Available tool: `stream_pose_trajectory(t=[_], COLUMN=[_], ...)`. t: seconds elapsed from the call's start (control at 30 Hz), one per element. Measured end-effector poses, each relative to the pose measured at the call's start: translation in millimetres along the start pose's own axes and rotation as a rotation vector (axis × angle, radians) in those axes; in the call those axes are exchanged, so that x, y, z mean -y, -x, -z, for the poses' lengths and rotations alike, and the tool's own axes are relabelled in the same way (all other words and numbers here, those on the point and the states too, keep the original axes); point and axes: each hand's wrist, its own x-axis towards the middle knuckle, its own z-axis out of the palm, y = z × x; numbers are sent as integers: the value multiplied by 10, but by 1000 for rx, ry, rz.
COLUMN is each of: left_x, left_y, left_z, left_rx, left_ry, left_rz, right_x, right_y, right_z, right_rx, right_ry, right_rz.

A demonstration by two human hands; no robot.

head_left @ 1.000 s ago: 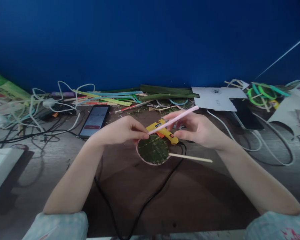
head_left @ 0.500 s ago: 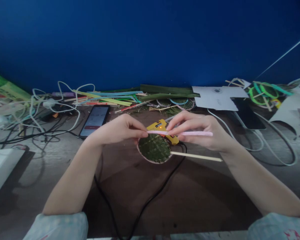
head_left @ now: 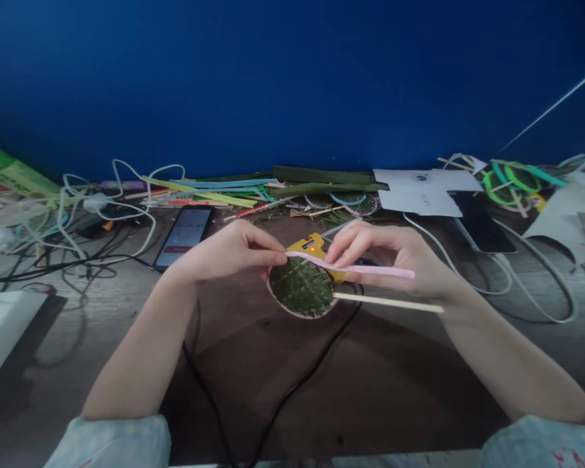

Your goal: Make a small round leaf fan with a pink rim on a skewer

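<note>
A small round fan (head_left: 302, 287) woven from green leaf strips, with a pale stick handle (head_left: 390, 302) pointing right, is held up over the table. My left hand (head_left: 246, 250) pinches its upper left rim, thumb on top, together with one end of a pink strip (head_left: 377, 270). Fingers of my right hand (head_left: 377, 250) press that strip at the fan's upper right edge, and its loose end sticks out to the right. Just behind the fan lies a yellow glue gun (head_left: 312, 246) with a small orange light, partly covered by the fan and my right hand.
A phone (head_left: 184, 235) lies to the left, a dark one (head_left: 485, 224) to the right beside white paper (head_left: 422, 192). Coloured strips and leaves (head_left: 329, 175) line the back. White cables (head_left: 110, 211) tangle at left; a black cord (head_left: 292, 390) loops in front. A power strip (head_left: 10, 325) sits at left.
My right fingers have come down onto the fan's upper right rim, bending the pink strip along the edge. The stick handle has shifted slightly right. My left hand keeps its pinch.
</note>
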Motion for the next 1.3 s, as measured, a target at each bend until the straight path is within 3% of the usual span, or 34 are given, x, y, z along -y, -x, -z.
stream_pose_trajectory(t=[0.2,0.53,0.9,1.3], left_x=[21,34,85,82], left_y=[3,-23,-61,-95], left_z=[13,-11,-35,-74], left_rx=[-19,-65,-106,-128], left_ry=[29,44,93,48], left_rz=[-15,-3,-22,-13], right_x=[-30,-118,-160,-113], right_y=[8,24,21,32], right_z=[-15,-58,-64,-2], right_rx=[-27,-54,-53,47], right_ry=[26,-215,-204,-151], right_rz=[25,-110,-210,-112])
